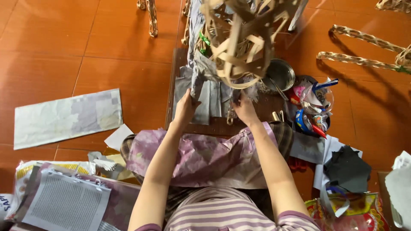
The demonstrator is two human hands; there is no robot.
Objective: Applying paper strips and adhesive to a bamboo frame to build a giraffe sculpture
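A pale paper sheet (66,117) is lying on the tiled floor at far left. The left hand (185,108) is pinching grey paper strips (201,92) hanging from the woven bamboo frame (239,42) (its top is cut off). The right hand (245,109) is touching the strips beneath; its fingers are hidden, so I cannot tell their grip. A metal bowl (280,73) is sitting beyond.

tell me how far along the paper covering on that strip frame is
Done: grey paper already hangs down the left side of the woven strip frame. In hand: left hand presses that paper, right hand holds the frame's lower edge. Left: most strips are bare; a loose sheet lies on the floor.
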